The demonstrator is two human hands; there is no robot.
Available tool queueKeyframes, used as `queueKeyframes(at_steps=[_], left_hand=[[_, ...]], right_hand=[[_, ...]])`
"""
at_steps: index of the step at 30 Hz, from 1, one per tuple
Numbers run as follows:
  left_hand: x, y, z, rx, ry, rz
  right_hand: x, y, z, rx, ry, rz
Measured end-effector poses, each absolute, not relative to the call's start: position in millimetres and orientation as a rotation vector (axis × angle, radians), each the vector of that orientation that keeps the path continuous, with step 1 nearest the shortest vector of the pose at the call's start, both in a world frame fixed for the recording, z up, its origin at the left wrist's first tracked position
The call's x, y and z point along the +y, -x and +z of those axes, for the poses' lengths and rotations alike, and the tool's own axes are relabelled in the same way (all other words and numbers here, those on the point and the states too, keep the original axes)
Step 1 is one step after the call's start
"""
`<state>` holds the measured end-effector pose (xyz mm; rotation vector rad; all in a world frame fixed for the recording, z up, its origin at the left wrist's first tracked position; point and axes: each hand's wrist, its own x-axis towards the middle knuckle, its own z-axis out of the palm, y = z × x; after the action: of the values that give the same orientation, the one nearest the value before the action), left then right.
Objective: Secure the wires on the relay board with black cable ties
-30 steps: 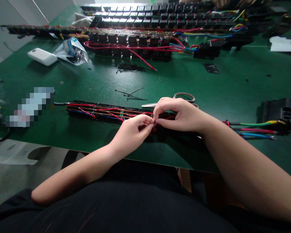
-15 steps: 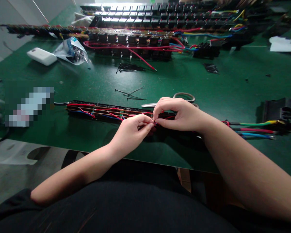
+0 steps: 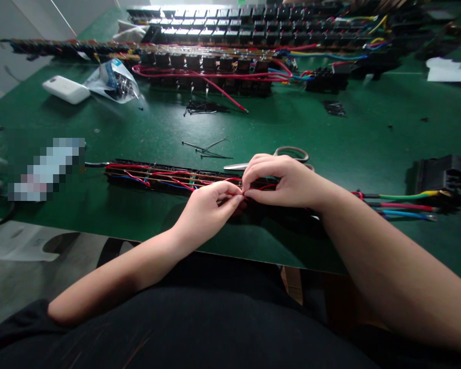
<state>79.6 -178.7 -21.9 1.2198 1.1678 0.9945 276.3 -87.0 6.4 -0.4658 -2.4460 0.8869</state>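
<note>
Wired black strip (image 3: 153, 177) along surface's (image 3: 138, 218) near edge, probably stiff, lightish, best gripped by its sides, since thin wiring (image 3: 176, 180) looks soft and snaggable; left hand (image 3: 207, 207) and right hand (image 3: 282, 179) pinching at wiring, exact bit hidden.

- The place looked like a workshop for electrical assembly, set around a broad green workbench (image 3: 276, 128).
- At 12 o'clock, rows of black modules (image 3: 215, 36) lay across the far side, with red, blue and yellow leads (image 3: 215, 76).
- A long wired strip (image 3: 169, 179) ran from 9 o'clock into the middle.
- At 3 o'clock sat a black connector block (image 3: 445, 177) near coloured cables (image 3: 407, 207).
- Scissors (image 3: 236, 167) lay between 12 and 2 o'clock, loose cable ties (image 3: 204, 149) toward 11, and 1 see-through bag (image 3: 103, 82) of small parts (image 3: 125, 89) at 10.
</note>
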Motion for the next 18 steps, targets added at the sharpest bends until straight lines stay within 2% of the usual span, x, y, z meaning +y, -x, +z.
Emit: queueKeyframes(at_steps=[18], left_hand=[[-178.8, -78.4, -25.8, 1.185, -1.245, 1.017]], right_hand=[[-85.2, -276.8, 7.7, -2.424, 0.529, 0.939]])
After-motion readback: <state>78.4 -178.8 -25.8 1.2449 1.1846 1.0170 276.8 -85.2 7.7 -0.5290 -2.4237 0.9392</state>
